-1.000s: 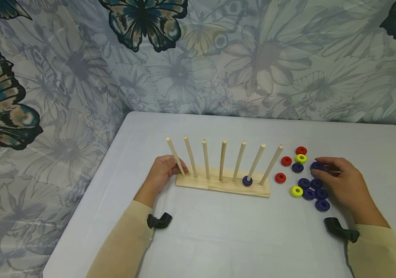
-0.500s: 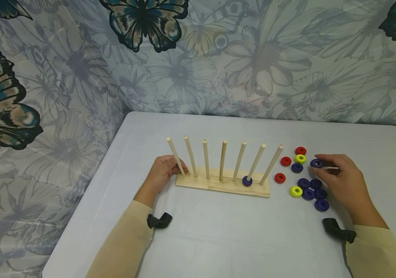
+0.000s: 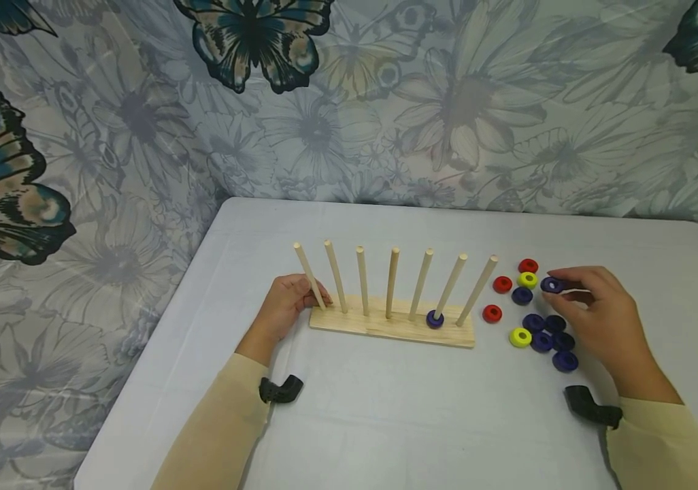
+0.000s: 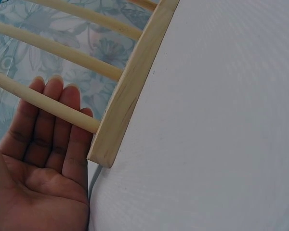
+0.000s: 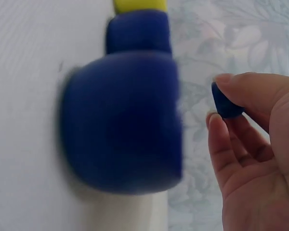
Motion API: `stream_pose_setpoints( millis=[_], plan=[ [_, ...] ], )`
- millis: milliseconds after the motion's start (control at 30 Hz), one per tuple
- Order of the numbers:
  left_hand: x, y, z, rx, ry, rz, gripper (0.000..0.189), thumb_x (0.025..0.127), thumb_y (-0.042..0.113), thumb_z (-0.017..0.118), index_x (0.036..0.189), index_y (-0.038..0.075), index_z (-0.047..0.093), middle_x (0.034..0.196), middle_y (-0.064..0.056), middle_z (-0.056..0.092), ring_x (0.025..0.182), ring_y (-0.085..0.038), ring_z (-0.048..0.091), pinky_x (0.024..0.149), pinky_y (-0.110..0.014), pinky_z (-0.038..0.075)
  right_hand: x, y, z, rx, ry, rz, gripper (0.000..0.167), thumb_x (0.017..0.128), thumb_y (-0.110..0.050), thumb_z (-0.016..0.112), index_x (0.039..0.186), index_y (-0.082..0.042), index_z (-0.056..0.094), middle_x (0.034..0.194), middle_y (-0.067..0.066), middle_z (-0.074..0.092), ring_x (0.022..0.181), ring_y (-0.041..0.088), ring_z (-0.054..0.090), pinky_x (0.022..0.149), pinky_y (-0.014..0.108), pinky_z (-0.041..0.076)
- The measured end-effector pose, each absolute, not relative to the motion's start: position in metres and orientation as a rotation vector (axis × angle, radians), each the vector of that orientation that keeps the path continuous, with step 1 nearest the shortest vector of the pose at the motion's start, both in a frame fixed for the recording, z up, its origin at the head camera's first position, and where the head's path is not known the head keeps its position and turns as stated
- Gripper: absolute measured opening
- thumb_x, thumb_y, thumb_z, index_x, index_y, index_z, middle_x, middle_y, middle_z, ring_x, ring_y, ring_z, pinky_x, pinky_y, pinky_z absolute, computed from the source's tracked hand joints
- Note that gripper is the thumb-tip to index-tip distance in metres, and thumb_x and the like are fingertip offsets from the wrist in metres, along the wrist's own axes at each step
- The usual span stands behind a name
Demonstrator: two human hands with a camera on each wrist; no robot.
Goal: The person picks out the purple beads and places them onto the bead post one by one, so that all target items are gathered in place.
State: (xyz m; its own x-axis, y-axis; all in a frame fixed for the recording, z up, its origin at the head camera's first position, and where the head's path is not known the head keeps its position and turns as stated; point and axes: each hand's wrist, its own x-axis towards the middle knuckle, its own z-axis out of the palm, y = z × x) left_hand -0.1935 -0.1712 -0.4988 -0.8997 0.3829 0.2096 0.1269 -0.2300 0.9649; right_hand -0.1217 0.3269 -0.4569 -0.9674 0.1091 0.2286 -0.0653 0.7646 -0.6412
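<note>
My right hand [image 3: 609,323] pinches a dark blue ring [image 3: 552,285] between thumb and fingers, above the table. The held ring [image 5: 225,102] shows edge-on in the right wrist view. At the left end of a wooden peg stand [image 3: 398,330] is my left hand [image 3: 284,307]. The left wrist view shows its fingers [image 4: 53,110] fairly straight behind the end peg [image 4: 48,102], near the base; its thumb is not clear there. One blue ring [image 3: 430,322] sits at the foot of the second peg from the right. The stand's other pegs carry no rings.
Right of the stand lie several blue rings [image 3: 564,361] in a cluster, a yellow ring [image 3: 513,338] beside them, and red rings [image 3: 492,314] farther left. Another yellow ring [image 3: 528,273] lies behind. Butterfly-patterned cloth [image 3: 349,136] hangs behind the white table [image 3: 386,422].
My right hand has lifted the pinched blue ring from beside the cluster and moved it slightly left and away from me. The left hand and stand have hardly moved.
</note>
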Motion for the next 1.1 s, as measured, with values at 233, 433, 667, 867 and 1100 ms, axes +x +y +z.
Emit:
stream_pose_setpoints(
  millis=[233,433,667,867,1100],
  plan=[
    [-0.194,-0.173,-0.501,0.622,1.84,2.246,0.088,0.099,0.063,0.07,0.103,-0.024,0.064,0.096,-0.005,0.079,0.09,-0.018,0.077,0.082,-0.031,0.063,-0.119,0.319,-0.447,0.005,-2.677,0.984,0.04,0.097,0.005,0.082,0.135,0.004,0.069,0.131,0.021,0.058,0.106,-0.004,0.051,0.088,-0.002,0.038],
    [-0.194,-0.173,-0.5,0.605,1.844,2.236,0.094,0.098,0.065,0.07,0.104,-0.028,0.061,0.095,-0.005,0.079,0.089,-0.017,0.076,0.081,-0.031,0.063,-0.115,0.312,-0.439,0.07,-2.619,0.978,0.041,0.093,0.01,0.083,0.132,0.004,0.07,0.129,0.02,0.059,0.105,-0.011,0.048,0.089,-0.003,0.036],
    [-0.194,-0.174,-0.501,0.603,1.845,2.235,0.092,0.098,0.065,0.071,0.103,-0.027,0.063,0.094,-0.006,0.079,0.089,-0.018,0.076,0.082,-0.031,0.063,-0.111,0.301,-0.425,0.167,-2.54,0.962,0.044,0.088,0.015,0.085,0.128,0.004,0.072,0.126,0.019,0.062,0.106,-0.013,0.048,0.09,-0.003,0.036],
    [-0.194,-0.174,-0.501,0.622,1.839,2.241,0.092,0.099,0.063,0.07,0.104,-0.028,0.061,0.095,-0.005,0.079,0.089,-0.018,0.076,0.082,-0.031,0.063,-0.107,0.293,-0.413,0.249,-2.488,0.945,0.046,0.083,0.019,0.087,0.125,0.005,0.073,0.124,0.019,0.063,0.105,-0.014,0.05,0.09,-0.002,0.038],
    [-0.195,-0.175,-0.502,0.602,1.828,2.248,0.08,0.097,0.064,0.072,0.1,-0.016,0.072,0.095,-0.007,0.079,0.089,-0.019,0.077,0.082,-0.032,0.063,-0.101,0.284,-0.401,0.301,-2.457,0.919,0.05,0.079,0.021,0.088,0.124,0.005,0.074,0.122,0.017,0.065,0.106,-0.01,0.051,0.091,-0.001,0.039]
  ],
)
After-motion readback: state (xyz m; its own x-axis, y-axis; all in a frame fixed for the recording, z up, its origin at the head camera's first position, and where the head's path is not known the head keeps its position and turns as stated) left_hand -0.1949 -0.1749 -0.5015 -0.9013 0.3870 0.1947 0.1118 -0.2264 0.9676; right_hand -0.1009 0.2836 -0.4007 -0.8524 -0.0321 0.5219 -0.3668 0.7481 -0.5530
